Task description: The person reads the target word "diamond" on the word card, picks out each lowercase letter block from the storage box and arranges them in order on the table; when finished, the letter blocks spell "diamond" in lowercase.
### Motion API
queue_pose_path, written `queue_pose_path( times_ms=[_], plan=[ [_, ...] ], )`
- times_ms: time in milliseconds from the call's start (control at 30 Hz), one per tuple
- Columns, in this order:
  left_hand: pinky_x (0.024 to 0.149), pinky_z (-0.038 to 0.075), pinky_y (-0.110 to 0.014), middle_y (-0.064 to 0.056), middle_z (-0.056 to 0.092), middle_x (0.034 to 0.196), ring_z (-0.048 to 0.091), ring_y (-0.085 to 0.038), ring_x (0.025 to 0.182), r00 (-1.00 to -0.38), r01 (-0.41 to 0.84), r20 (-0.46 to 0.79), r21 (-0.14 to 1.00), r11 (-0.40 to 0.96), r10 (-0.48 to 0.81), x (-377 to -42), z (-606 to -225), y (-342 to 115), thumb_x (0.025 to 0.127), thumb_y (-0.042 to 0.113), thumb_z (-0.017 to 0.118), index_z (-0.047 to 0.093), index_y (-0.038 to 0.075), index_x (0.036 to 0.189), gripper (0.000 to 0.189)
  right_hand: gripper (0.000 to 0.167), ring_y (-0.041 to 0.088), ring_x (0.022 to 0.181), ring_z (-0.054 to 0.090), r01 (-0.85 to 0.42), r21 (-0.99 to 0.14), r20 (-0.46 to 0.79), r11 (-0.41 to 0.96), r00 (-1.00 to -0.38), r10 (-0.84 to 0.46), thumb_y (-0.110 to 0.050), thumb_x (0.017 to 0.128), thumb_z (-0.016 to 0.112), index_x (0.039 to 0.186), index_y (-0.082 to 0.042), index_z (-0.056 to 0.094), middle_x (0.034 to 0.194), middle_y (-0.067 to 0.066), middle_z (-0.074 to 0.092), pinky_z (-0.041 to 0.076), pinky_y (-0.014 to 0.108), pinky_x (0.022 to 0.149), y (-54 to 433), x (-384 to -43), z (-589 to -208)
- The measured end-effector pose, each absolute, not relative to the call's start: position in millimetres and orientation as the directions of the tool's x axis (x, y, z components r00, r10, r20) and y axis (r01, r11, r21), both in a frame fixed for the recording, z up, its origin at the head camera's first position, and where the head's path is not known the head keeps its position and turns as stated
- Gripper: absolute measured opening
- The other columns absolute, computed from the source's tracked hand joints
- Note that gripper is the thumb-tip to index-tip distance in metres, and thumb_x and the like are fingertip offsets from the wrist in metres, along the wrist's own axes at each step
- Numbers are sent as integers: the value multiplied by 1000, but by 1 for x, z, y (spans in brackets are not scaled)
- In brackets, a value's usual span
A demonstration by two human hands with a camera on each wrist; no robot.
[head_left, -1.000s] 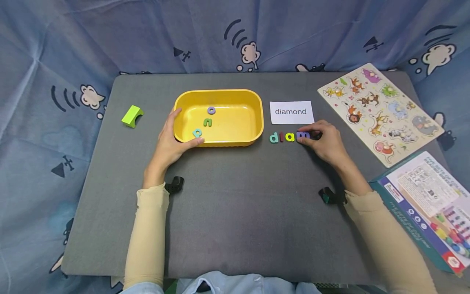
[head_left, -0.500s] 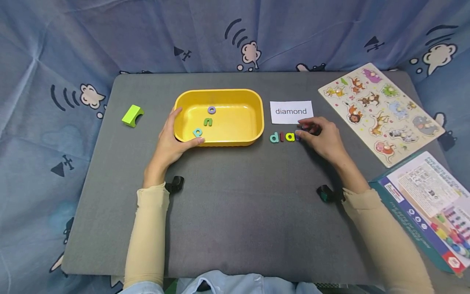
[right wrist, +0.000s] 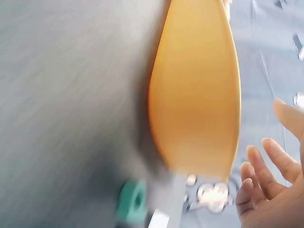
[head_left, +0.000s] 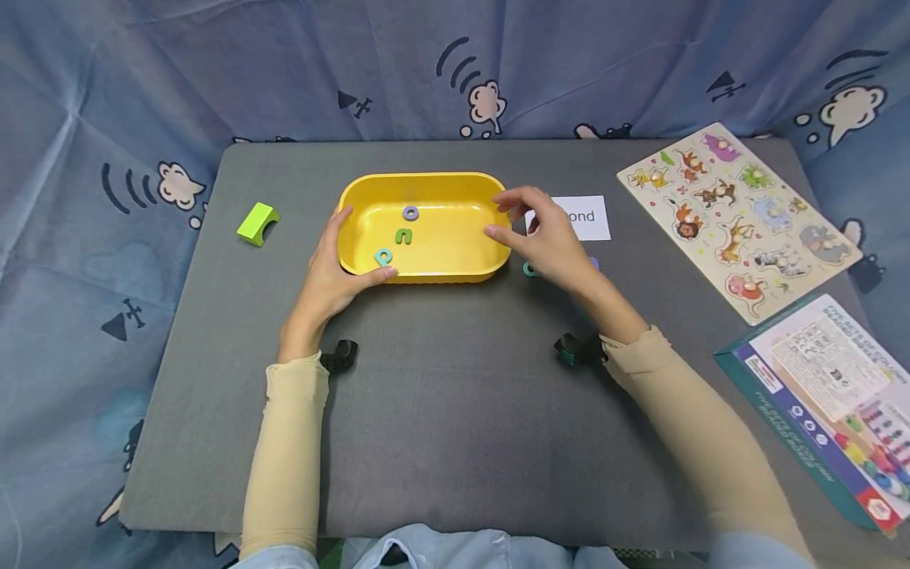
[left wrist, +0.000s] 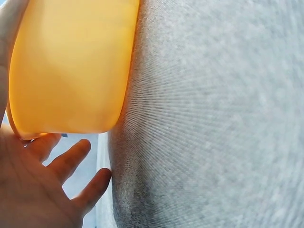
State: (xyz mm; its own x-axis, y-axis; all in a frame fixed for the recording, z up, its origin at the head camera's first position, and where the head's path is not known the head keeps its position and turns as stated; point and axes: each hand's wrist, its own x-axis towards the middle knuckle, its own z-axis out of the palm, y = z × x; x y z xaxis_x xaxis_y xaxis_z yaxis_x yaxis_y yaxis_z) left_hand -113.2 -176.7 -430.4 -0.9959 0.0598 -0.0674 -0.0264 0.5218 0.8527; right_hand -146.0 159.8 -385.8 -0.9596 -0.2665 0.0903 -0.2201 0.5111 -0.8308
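Note:
My left hand [head_left: 327, 276] holds the left end of a yellow plastic tray [head_left: 455, 246], with its thumb over the near rim. Inside lie a purple letter o [head_left: 410, 213], a green letter n [head_left: 403, 236] and a teal letter [head_left: 383, 256]. Over the tray's right rim hovers my right hand [head_left: 550, 241], fingers spread and holding nothing. That hand covers most of a row of letters; bits of a teal d [head_left: 529, 269] and a purple m [head_left: 595, 262] show. It also hides part of the white word card [head_left: 588, 220]. In the right wrist view, my fingers [right wrist: 261, 171] are apart from the tray's wall.
A lime green arch block [head_left: 257, 224] sits on the grey table [head_left: 455, 411] at the left. To the right lie a wooden animal puzzle board [head_left: 739, 221] and a printed box [head_left: 817, 403]. Blue patterned cloth [head_left: 398, 71] hangs behind the table.
My right hand has let go of the purple m beside the other letters and moved left to the tray's right rim. My left hand has stayed at the tray.

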Motion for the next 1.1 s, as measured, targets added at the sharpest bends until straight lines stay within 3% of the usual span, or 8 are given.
queue_pose_path(
  times_ms=[167, 367, 633, 900, 1100],
  plan=[
    [132, 21, -51, -3, 15, 179, 24, -27, 162, -996, -28, -68, 859, 511, 60, -114, -431, -175, 78, 34, 95, 23, 25, 170, 117, 51, 34, 118, 57, -278, -806, 68, 523, -921, -384, -21, 93, 84, 137, -4, 66, 135, 15, 66, 47, 37, 88, 122, -159, -384],
    [131, 22, -51, -3, 17, 178, 26, -27, 161, -996, -24, -66, 868, 495, 66, -114, -431, -174, 80, 33, 95, 22, 25, 170, 116, 50, 28, 112, 66, -280, -803, 36, 526, -904, -426, -18, 92, 86, 137, -5, 69, 137, 11, 68, 56, 40, 91, 93, -178, -388],
    [131, 22, -52, -1, 16, 179, 25, -26, 161, -996, -26, -66, 864, 502, 63, -113, -433, -176, 80, 35, 94, 23, 26, 170, 115, 47, 24, 104, 63, -195, -806, -81, 559, -899, -430, -14, 93, 83, 138, -9, 70, 138, 8, 71, 52, 31, 87, 69, -202, -401],
    [131, 23, -52, -1, 17, 178, 26, -26, 161, -996, -32, -72, 859, 511, 58, -114, -432, -177, 79, 37, 94, 23, 27, 170, 116, 50, 23, 94, 58, -244, -756, -107, 607, -869, -483, -8, 93, 82, 141, -8, 69, 140, 9, 70, 46, 27, 81, 52, -214, -410],
    [130, 25, -52, -2, 20, 177, 28, -26, 160, -995, -43, -82, 863, 503, 56, -114, -431, -177, 78, 38, 95, 23, 28, 169, 117, 44, 24, 94, 60, -294, -729, -98, 618, -849, -519, -2, 95, 77, 138, -6, 71, 136, 13, 70, 51, 30, 84, 47, -217, -414]
  ],
)
